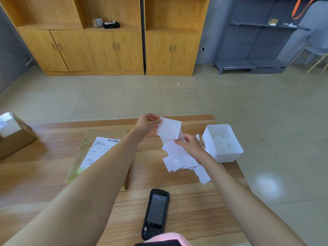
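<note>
Both hands were raised above the tabletop [186, 201], sharing a white slip of paper [169, 128] printed with a faint red stamp. The left hand [147, 124] pinched the slip's upper left corner between thumb and fingers [156, 119], while the right hand [192, 145] pinched its lower right edge, fingers curled. Below the slip, more slips lay in a loose pile [181, 160] on the wood, just beside a white plastic bin [222, 142]. A flat cardboard parcel [92, 157] with a shipping label lay to the left. A black handheld scanner [156, 213] rested nearer the person, apart from the pile.
</note>
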Tool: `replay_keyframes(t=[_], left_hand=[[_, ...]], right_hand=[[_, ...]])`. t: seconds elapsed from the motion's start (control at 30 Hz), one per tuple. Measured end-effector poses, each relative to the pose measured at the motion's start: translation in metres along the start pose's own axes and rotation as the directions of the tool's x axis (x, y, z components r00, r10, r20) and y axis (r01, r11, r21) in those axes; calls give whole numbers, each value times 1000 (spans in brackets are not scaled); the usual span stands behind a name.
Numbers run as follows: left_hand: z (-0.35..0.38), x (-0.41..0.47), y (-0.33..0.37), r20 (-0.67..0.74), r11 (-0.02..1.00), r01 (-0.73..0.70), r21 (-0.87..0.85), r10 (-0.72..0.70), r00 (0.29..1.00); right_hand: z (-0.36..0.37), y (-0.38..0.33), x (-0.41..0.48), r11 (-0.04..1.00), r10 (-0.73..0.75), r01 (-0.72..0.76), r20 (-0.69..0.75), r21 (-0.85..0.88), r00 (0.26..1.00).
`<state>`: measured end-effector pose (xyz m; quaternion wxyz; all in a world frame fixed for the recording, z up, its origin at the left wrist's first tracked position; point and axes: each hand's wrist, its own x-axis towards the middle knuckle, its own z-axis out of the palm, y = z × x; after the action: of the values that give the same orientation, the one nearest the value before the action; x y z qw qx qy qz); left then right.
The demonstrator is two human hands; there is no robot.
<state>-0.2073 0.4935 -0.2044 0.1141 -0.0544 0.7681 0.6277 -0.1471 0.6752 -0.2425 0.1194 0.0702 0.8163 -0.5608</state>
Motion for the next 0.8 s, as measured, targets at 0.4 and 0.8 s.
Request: replay_keyframes(t=[0.4,0.8], left_hand=[[-5,3,-3,-85,996,-14,-93,6,996],[-10,7,-4,-190,998,-15,-61,3,982]], right_hand=[[2,6,-1,1000,13,-13,19,8,1000],[-1,6,-3,999,36,-36,6,-28,999]])
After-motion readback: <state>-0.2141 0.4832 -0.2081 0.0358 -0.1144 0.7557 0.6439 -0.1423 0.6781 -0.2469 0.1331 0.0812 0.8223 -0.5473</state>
